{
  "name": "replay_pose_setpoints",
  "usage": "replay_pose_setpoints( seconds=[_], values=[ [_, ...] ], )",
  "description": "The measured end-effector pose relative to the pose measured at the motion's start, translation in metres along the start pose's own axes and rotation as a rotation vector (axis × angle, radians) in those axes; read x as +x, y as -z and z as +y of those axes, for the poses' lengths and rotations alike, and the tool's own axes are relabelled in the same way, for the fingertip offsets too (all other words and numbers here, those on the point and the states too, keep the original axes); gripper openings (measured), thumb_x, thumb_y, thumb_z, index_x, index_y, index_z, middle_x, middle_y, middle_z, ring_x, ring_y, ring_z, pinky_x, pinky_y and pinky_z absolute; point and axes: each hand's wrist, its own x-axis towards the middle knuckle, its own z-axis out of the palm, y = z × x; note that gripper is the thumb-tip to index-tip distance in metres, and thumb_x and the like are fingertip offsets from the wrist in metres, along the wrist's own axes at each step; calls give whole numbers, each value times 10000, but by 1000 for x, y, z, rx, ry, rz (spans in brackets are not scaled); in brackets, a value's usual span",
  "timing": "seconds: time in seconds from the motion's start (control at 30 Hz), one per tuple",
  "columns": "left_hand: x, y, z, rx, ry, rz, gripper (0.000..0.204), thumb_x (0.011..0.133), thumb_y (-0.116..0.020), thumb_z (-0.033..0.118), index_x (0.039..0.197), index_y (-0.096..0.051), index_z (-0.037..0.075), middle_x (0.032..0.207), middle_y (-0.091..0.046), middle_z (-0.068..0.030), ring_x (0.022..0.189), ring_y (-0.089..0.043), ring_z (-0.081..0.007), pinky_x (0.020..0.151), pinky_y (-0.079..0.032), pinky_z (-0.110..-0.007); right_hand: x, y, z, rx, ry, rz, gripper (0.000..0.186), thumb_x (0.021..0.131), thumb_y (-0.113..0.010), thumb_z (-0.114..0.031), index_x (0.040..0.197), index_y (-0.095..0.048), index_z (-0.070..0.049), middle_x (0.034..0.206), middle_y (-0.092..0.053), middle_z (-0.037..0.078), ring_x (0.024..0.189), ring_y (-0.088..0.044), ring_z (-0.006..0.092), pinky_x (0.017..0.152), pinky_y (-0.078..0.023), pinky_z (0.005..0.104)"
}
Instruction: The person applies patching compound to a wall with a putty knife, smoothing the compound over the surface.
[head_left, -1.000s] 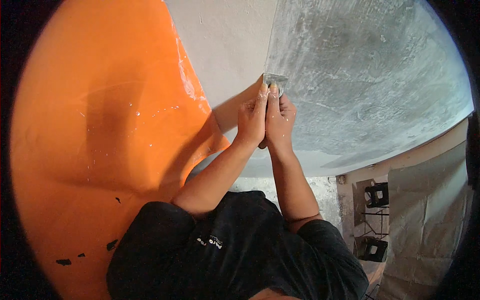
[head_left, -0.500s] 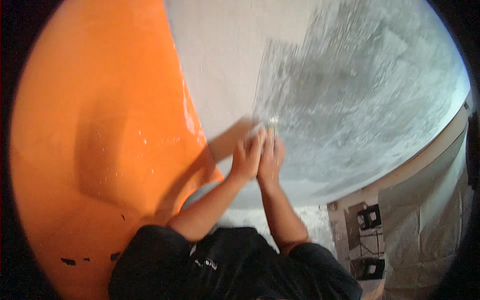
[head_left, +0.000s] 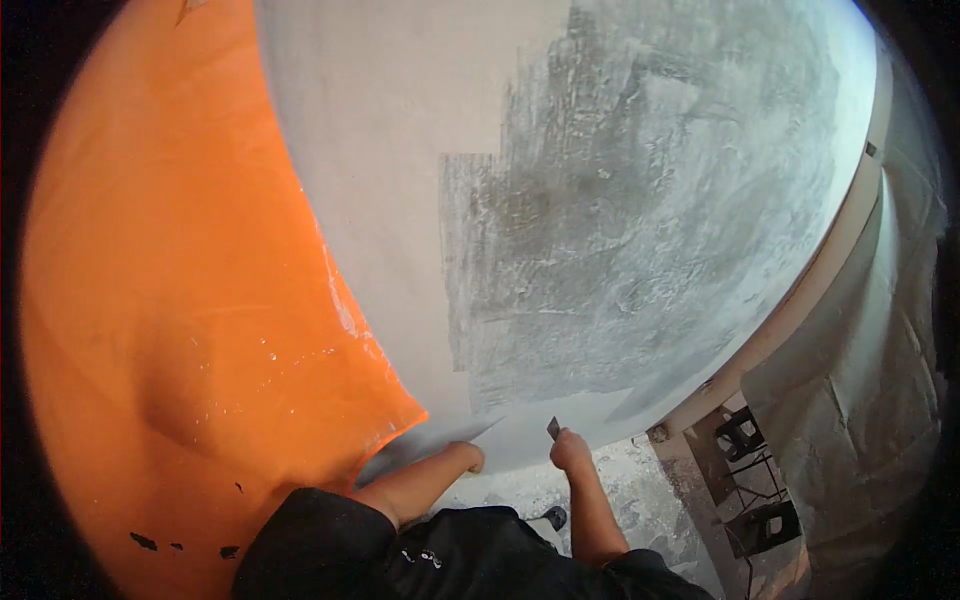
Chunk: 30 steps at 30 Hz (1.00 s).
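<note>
My right hand (head_left: 571, 451) is closed around a small scraper (head_left: 554, 428), whose flat blade points up and to the left. It stands just in front of the lower part of a pale wall (head_left: 390, 220). On this wall lies a large grey, streaky patch (head_left: 590, 230) with a stepped left edge. My left hand (head_left: 467, 457) is lower and to the left, apart from the right one, near the wall's bottom. Its fingers bend downward and are mostly hidden, so I cannot make out whether they hold anything.
An orange surface (head_left: 190, 250) fills the left side, its edge meeting the pale wall. The floor (head_left: 610, 480) is splotched with white, and a shoe (head_left: 555, 517) shows below me. At the right hang crumpled grey sheeting (head_left: 850, 400) and, beside it, dark stools (head_left: 765, 528).
Both hands, earlier together high against the grey patch, have come down and apart. The scraper is now in the right hand alone. The view has shifted, showing more floor.
</note>
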Motion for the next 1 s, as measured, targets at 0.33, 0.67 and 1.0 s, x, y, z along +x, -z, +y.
replay_pose_setpoints(
  seconds=[0.33,0.67,1.0],
  values=[
    [-81,58,51,-497,-77,766,373,899,-579,419,838,-724,80,787,-697,-140,672,-667,-319,714,-529,-423,9,3,-71,601,136,224,271,935,-569,-246,964,-537,21,712,-638,194,562,-632,299,513,-501,411],
    [-94,72,64,-1147,-284,1113,390,979,-510,395,1026,-517,8,933,-609,-127,881,-592,-206,760,-492,-349,18,0,-134,1420,131,114,227,996,-492,-218,897,-558,-25,647,-553,41,498,-498,111,452,-407,272],
    [-151,86,83,-863,-538,1172,260,972,-533,230,1006,-600,-19,836,-630,-123,779,-601,-166,723,-483,-316,-5,-2,-142,1393,86,293,261,997,-499,-224,965,-619,4,775,-583,-11,683,-485,67,599,-412,242]
  ],
)
